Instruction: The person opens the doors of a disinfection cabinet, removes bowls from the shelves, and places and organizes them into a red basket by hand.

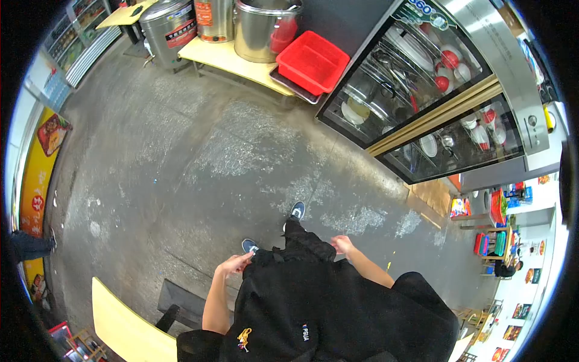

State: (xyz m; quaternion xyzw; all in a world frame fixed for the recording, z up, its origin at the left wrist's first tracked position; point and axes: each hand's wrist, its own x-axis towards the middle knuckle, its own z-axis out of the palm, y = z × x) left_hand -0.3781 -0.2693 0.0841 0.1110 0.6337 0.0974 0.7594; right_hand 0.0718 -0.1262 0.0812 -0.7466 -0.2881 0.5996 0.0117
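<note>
The left fingers [243, 259] are drawn close together at one edge of the black cloth [295, 254] at the wearer's waist; whether they pinch it I cannot tell. The right fingers [336, 242] bend inward at the cloth's other edge, their grip equally unclear. The cloth lies between the two sets of fingers, next to the black top [277, 301]. Just past the left fingers is a blue shoe [248, 245]; its mate stands farther ahead on the grey floor [151, 199]. Behind the left fingers, to their left, is a pale yellow tabletop [123, 320]. Well ahead of both, another yellow tabletop [220, 57] bears a steel pot [253, 35] and a red basin [303, 77]. Ahead and right of the right fingers stands a glass-fronted cabinet [437, 117] of dishes.
</note>
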